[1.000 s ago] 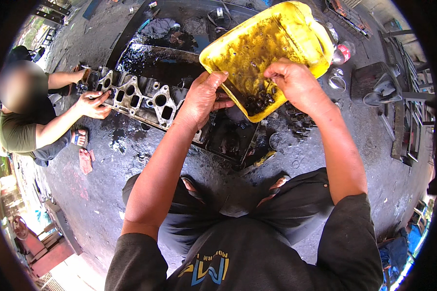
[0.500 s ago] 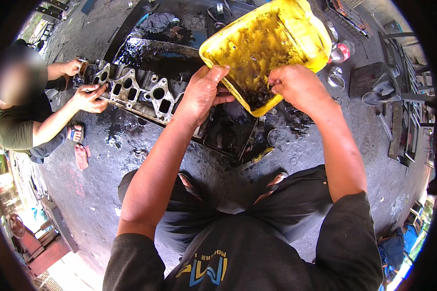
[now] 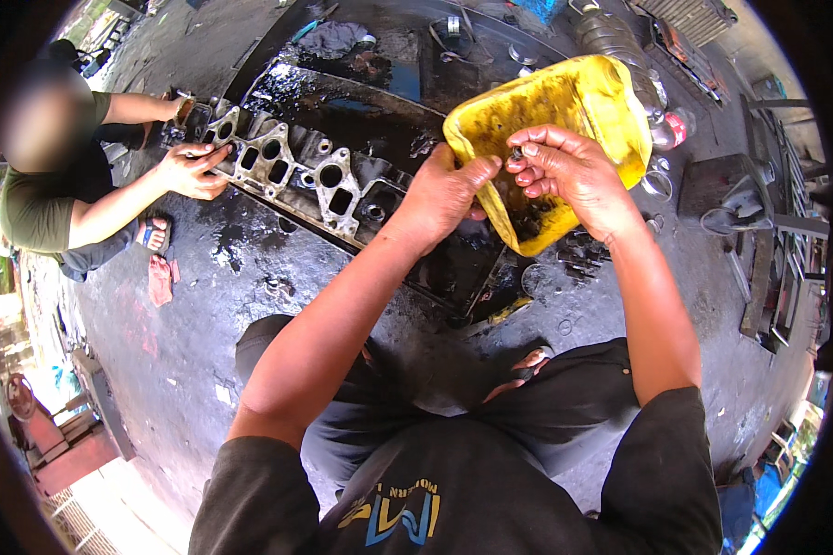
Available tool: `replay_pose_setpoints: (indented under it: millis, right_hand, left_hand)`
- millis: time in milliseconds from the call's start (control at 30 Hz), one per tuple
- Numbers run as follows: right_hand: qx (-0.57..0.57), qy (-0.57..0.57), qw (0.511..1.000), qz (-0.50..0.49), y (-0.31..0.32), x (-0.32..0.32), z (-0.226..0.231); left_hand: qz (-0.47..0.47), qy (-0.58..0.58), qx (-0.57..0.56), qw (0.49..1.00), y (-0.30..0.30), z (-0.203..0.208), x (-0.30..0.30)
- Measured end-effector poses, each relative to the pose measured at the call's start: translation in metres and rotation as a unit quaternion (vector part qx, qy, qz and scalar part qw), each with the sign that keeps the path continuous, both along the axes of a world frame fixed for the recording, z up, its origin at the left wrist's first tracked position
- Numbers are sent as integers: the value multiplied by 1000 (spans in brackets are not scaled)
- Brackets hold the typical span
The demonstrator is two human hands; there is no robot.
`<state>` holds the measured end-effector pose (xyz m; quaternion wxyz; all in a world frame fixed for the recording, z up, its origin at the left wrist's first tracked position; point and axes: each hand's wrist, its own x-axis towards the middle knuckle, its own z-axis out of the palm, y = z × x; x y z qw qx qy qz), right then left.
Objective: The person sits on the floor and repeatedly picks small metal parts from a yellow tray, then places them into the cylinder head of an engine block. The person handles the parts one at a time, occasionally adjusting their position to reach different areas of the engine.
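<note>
Grimy yellow plastic tub [image 3: 565, 111] (oil-glossy inside)

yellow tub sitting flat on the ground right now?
No: the yellow tub is lifted and tilted, its near rim gripped by the left hand, while the right hand pinches a small dark part over its oily inside.

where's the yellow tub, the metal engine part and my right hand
yellow tub [image 3: 590, 100]: head view, on its inner wall near the top
metal engine part [image 3: 298, 180]: head view, on its light metal face between the holes
right hand [image 3: 569, 171]: head view, on the back of the hand
</note>
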<state>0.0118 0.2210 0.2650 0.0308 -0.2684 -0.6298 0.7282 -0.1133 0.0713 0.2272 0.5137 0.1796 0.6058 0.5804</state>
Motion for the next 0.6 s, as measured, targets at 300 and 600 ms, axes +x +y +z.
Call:
replay_pose_setpoints:
  millis: [300, 600]
  right_hand:
    - [83, 17, 996, 10, -8, -3, -5]
    - [23, 45, 999, -19, -9, -3, -10]
  left_hand:
    - [1, -5, 2, 1000, -4, 9, 2]
    - [17, -12, 13, 1000, -4, 13, 3]
